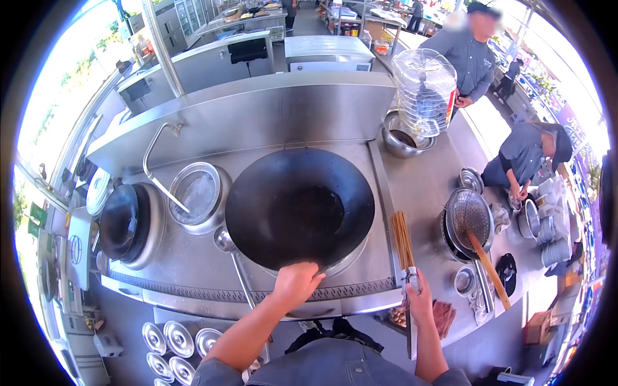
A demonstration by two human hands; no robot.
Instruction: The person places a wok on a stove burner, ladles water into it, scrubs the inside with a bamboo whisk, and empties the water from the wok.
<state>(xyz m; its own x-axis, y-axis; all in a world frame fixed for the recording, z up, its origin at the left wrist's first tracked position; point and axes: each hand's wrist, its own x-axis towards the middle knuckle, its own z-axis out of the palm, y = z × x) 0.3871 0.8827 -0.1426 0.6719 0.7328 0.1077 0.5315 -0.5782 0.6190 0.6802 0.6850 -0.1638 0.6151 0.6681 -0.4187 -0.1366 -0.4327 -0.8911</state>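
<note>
A large black wok [300, 209] sits on the stove ring in the middle of the steel range. My left hand [297, 283] is closed at its near rim, where the handle is hidden under my fingers. In my right hand [420, 299] is a bamboo wok brush [402, 241], its thin sticks pointing away from me and its grip wrapped in something pale. The brush is to the right of the wok, apart from it. A long-handled ladle [224, 240] lies left of the wok, its handle passing beneath my left forearm.
A curved faucet [152, 154] reaches over a round water pot [195, 193]. Dark woks [118, 222] stand far left. On the right are a perforated strainer [470, 215], a steel bowl [407, 145] and a clear water jug [425, 90]. Two people [473, 51] [528, 154] stand beyond the right counter.
</note>
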